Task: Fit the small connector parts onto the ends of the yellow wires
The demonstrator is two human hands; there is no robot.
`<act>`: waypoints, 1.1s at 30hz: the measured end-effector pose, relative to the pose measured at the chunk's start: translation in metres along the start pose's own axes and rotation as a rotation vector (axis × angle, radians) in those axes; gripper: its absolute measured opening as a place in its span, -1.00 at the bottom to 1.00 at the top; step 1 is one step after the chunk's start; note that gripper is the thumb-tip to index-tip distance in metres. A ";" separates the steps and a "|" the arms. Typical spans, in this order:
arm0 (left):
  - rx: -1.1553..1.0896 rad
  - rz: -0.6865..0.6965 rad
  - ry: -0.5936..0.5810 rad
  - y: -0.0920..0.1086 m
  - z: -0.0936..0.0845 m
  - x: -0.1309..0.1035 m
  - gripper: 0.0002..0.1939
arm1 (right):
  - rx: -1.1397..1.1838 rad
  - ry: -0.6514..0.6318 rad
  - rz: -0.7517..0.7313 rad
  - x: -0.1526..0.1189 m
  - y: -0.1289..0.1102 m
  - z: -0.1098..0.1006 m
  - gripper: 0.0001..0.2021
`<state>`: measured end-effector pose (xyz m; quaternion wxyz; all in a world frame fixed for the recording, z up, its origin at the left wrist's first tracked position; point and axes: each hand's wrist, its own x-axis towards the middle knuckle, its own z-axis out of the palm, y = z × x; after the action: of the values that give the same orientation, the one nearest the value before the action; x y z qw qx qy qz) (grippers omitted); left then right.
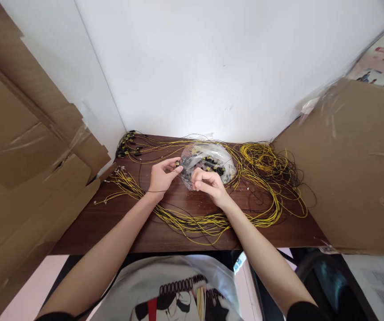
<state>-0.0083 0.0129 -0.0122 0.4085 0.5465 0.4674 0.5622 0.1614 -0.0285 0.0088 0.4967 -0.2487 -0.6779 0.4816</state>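
My left hand point(162, 178) pinches a small black-and-yellow part point(177, 164) between thumb and fingertips, just left of a clear plastic bag. To its right, the fingers of my right hand point(210, 185) are closed in a pinch at the bag's front edge, where a thin dark wire runs up to them; the exact grip is hidden. The plastic bag point(227, 158) lies open behind both hands, with several similar black-and-yellow parts point(214, 166) inside. A long bundle of yellow and black wires point(192, 221) curves across the table in front of the hands, beneath my forearms.
More wires lie coiled in a yellow heap point(262, 158) at the back right. Black-tipped wire ends point(128, 145) are gathered at the back left, white-tipped ends point(120, 176) nearer. Cardboard sheets point(38, 169) flank the brown table point(88, 223); a white wall point(192, 71) stands behind.
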 end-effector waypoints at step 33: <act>-0.116 -0.052 0.236 0.007 -0.023 0.017 -0.54 | 0.379 0.202 0.152 0.004 -0.005 -0.008 -0.84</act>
<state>-0.0324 0.0260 -0.0005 0.3959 0.4397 0.4929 0.6379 0.1683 -0.0238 0.0151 0.5620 -0.2481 -0.5015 0.6092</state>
